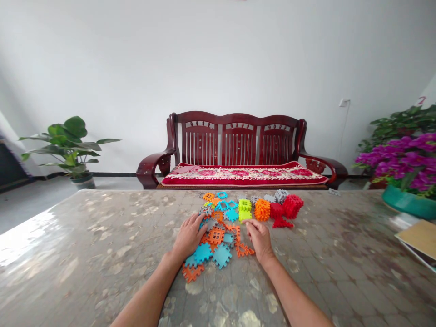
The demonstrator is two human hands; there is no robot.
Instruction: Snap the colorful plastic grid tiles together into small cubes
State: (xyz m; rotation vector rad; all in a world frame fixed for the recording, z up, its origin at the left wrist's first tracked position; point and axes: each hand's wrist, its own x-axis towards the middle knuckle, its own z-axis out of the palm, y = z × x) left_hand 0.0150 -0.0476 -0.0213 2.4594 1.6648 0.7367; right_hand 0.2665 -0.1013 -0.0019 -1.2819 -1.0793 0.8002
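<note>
My left hand (pixel 188 237) rests at the left side of a loose pile of plastic interlocking tiles, its fingers stretched out and thumb apart. Its fingertips are at a grey window tile (pixel 206 210). My right hand (pixel 259 238) has curled fingers, with the index finger and thumb together at the near edge of a yellow-green tile (pixel 245 217). Between the hands lie an orange window tile (pixel 216 235), a blue tile (pixel 222 255) and several others, overlapping. Behind the yellow-green tile is a stack of yellow-green window tiles (pixel 245 205).
Right of the pile stand an orange stack (pixel 262 209), a red stack (pixel 293 206) and grey tiles (pixel 281 195). The patterned table (pixel 112 254) reaches a wooden bench (pixel 238 136). A flower pot (pixel 408 202) and a tan book (pixel 418 238) sit at right.
</note>
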